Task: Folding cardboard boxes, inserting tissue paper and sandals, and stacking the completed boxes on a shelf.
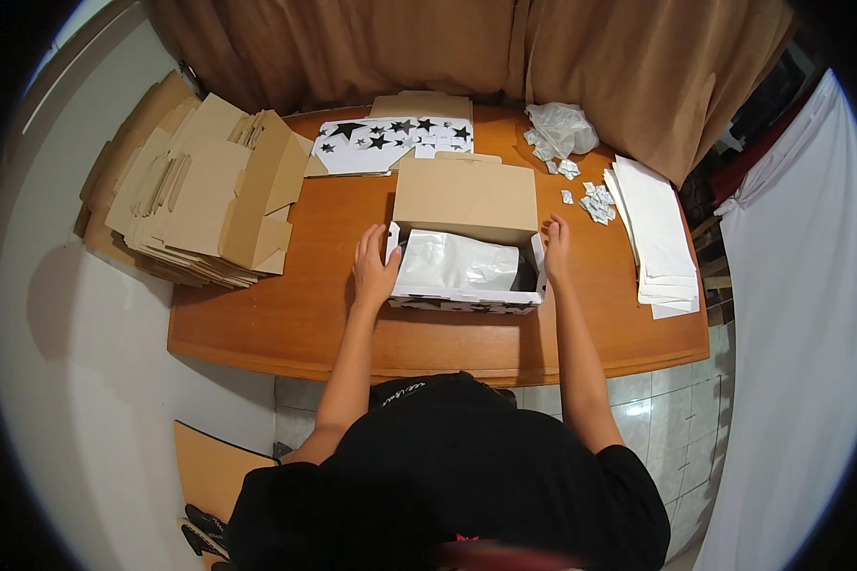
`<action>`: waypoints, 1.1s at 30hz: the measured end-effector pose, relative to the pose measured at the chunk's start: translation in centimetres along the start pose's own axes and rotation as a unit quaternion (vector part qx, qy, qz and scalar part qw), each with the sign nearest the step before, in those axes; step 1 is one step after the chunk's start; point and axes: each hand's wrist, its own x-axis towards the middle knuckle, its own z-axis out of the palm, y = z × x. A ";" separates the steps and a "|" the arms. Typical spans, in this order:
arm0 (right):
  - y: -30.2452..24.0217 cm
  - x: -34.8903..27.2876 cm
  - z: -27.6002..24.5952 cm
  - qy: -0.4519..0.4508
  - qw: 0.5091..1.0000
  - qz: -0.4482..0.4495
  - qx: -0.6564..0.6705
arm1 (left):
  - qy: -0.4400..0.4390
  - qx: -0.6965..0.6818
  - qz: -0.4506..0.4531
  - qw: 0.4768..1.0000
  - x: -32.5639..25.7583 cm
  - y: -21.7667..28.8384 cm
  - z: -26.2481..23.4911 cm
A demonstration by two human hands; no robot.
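Observation:
Near the middle of the table stands a cardboard box (462, 306), white with black stars on the outside. Its plain brown lid (465, 198) is raised at the back. Inside lies a crinkled whitish sheet or wrapping (459, 262), which covers most of the contents; something dark shows at the right end. My left hand (376, 269) is at the box's left side, fingers stretched out along the side flap. On the opposite side, my right hand (557, 252) has its fingers extended beside the right flap. Neither hand grips anything I can see.
A tall pile of brown folded cardboard (195, 200) occupies the left. Star-printed flat cardboard (352, 147) lies behind the box. At the back right are a clear plastic bag (562, 130) and several small packets (598, 204). White sheets (657, 233) are stacked along the right edge.

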 end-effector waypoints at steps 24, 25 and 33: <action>-2.5 -2.9 0.4 0.004 0.989 -0.145 0.039 | 0.001 -0.263 -0.003 0.965 -1.0 -0.8 1.2; -2.9 -3.6 0.2 0.004 0.988 -0.146 0.040 | 0.002 -0.263 -0.002 0.965 -1.3 -0.4 0.7; -3.4 -9.7 -0.2 -0.016 0.979 -0.202 0.022 | 0.160 -0.113 0.056 0.979 -8.1 -0.5 2.2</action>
